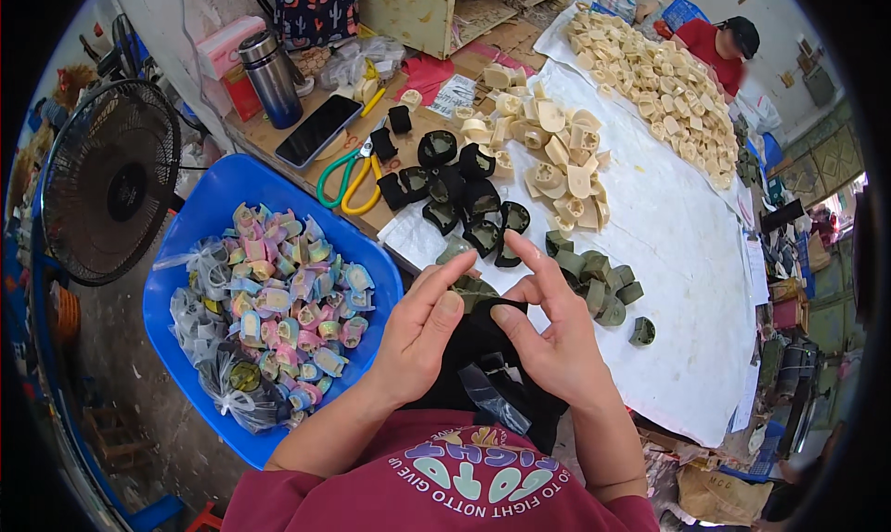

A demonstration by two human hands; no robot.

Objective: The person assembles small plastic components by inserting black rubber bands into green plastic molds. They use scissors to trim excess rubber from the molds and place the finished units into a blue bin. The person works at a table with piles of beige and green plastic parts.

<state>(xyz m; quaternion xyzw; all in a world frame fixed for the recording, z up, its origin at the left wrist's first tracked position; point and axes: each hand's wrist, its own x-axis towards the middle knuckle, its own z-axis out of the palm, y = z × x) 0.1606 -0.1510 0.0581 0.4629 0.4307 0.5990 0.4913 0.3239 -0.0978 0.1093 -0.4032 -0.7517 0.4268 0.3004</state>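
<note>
From my remote station, lettering comes through most clearly at six o'clock: a maroon short-sleeved cloth T-shirt carries large, rounded pale-green and lilac letters, with smaller white capitals curving around them. At twelve o'clock I make out dark print on a flat white paper slip, too small to read. Between four and five, a tan, crumpled sack bears a few dark, blurred letters.

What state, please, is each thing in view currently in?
Left hand, half-curled, grip unclear
Right hand, half-curled, grip unclear
Black pieces, loosely clustered
Flask, upright, lid on
Phone, lying flat, screen dark
Scissors, lying flat
Blue basin, heaped with pastel pieces
Fan, cannot tell whether running
Cabinet, open
</note>
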